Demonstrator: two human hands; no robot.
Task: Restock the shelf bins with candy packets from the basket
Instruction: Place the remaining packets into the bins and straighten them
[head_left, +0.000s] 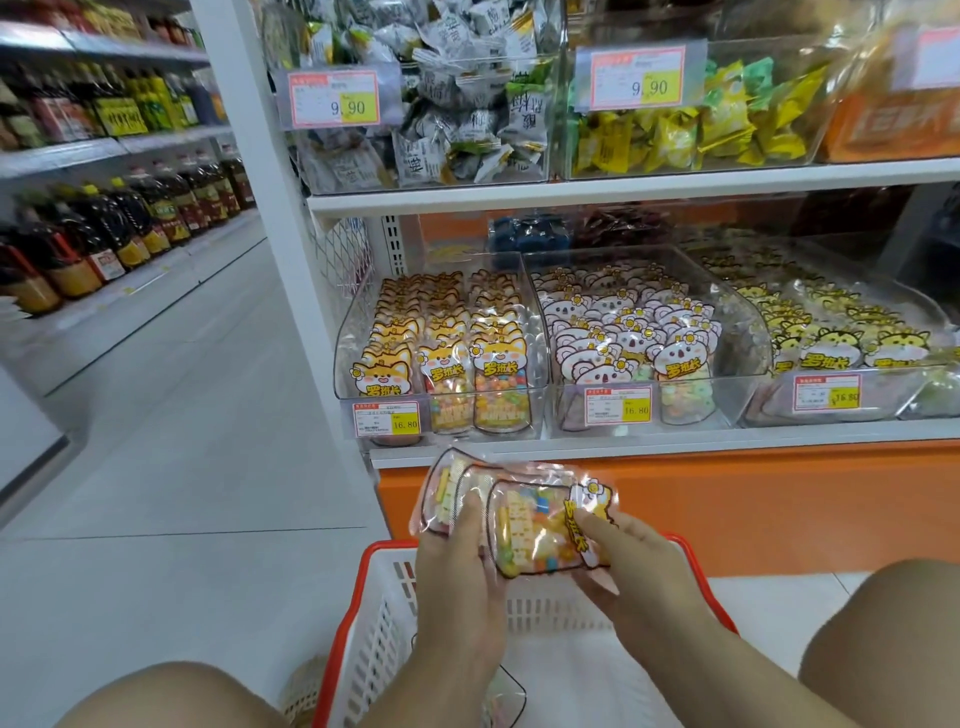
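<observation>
- Head view, first entry: small stack of clear plastic candy packets (535, 525) holding coloured sweets under cartoon-animal headers. It lies sideways, held above the far rim of the red-rimmed white plastic basket (392, 544).
- Left hand (462, 587): thumb across the packet fronts, fingers curled behind, gripping the sweet-filled end.
- Right hand (639, 566): thumb pressed on the header end, fingers underneath, gripping. The two-ended hold probably squares the stack before shelving.
- Basket: on the floor between the person's bare knees (171, 696). One more packet appears to lie inside, under the left wrist, though blurred.
- Beyond and above the basket: clear acrylic bin of orange fox-headed packets (349, 353), with rows upright and full to the front wall.
- Beyond the basket, to the right: clear acrylic bin of pale koala-headed packets (706, 410), with looser rows. This is the likely destination, since the held headers look pale with a flower, though the thumb covers part.
- Further right of the basket: clear bin of yellow tiger-headed packets (883, 410).
- Obstacles: red-and-yellow price tags (387, 418) on the raised bin fronts, and a white shelf board (623, 187) overhanging. Packets likely need lifting over the front and in under the board.
- High above the basket: upper bins of grey-white wrapped sweets (467, 104) and yellow-green wrapped sweets (701, 119).
- Far left of the basket, across the aisle: dark oil bottles (130, 223).
</observation>
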